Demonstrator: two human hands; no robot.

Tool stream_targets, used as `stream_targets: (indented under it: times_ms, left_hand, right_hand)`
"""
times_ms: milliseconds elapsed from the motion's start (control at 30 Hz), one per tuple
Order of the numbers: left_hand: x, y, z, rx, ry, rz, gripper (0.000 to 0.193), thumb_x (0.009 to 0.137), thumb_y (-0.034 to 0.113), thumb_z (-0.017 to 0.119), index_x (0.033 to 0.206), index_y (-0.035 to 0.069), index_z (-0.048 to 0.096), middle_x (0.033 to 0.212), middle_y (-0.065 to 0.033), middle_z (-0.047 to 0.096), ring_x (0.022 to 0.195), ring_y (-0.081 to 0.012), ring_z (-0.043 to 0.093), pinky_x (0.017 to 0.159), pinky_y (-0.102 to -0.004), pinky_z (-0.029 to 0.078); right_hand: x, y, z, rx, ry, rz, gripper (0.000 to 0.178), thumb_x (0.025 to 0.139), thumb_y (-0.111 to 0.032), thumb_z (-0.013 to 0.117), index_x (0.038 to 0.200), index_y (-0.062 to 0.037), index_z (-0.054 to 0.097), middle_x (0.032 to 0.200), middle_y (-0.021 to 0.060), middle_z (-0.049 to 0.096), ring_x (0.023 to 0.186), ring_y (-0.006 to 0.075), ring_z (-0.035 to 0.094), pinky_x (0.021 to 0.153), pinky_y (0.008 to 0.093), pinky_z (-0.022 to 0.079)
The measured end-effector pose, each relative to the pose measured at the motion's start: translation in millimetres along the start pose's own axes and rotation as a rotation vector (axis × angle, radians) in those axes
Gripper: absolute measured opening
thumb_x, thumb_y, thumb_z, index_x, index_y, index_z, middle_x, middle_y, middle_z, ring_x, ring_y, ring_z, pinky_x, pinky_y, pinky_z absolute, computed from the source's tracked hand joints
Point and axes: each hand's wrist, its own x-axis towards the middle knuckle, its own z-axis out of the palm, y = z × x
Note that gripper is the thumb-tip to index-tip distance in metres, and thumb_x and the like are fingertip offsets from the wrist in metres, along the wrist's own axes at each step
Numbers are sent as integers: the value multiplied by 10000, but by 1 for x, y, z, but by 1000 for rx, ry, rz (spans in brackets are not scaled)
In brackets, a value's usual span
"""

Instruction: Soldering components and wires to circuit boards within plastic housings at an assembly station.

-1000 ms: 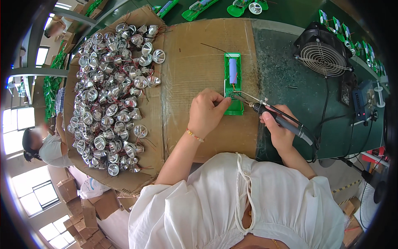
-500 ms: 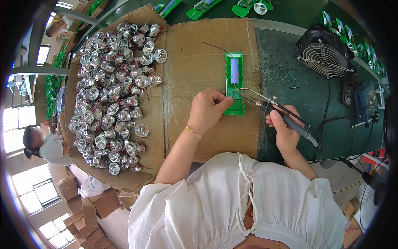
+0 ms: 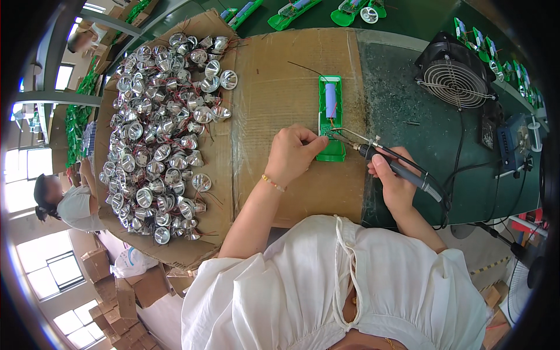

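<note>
A long green plastic housing (image 3: 331, 150) lies on the cardboard, with a lilac cylindrical battery cell (image 3: 331, 100) in its upper half. Below the cell, thin red wires run to a small green circuit board, partly covered by fingers and tool. My left hand (image 3: 296, 150) is closed in a pinch at the board's left edge; whatever sits between thumb and finger is hidden. In my right hand (image 3: 394, 182) is a soldering iron (image 3: 392, 165), gripped by its dark handle. Its tip and a thin curved metal feed tube (image 3: 350, 132) meet over the board, close to my left fingertips.
Many silver reflector cups (image 3: 154, 153) with wires fill a cardboard tray at left. A black fan (image 3: 455, 81) and a blue control box (image 3: 515, 146) stand on the right. More green housings (image 3: 294, 13) line the far edge. Black cables (image 3: 461, 157) trail beside my right hand.
My right hand and the soldering iron have shifted slightly left and up, bringing the tip closer to my left fingertips. My left hand stays in its pinch at the board.
</note>
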Motion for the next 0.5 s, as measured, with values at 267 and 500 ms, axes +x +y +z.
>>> stream_targets:
  times_ms: [267,500]
  left_hand:
    - [2,-3,1,-31,12,17,268,753,230,697,704,-29,651,693,-92,587,522,-149,537,506,-295,428]
    - [0,0,0,-48,8,-26,264,748,224,699,690,-29,648,684,-94,587,517,-143,536,499,-296,428]
  right_hand:
    - [-6,-6,-9,-12,68,-131,190,821,-67,646,944,49,560,754,108,630,657,120,595,611,236,494]
    - [-7,-3,-3,-13,38,-102,185,825,-79,645,940,45,568,755,102,633,652,117,599,598,230,490]
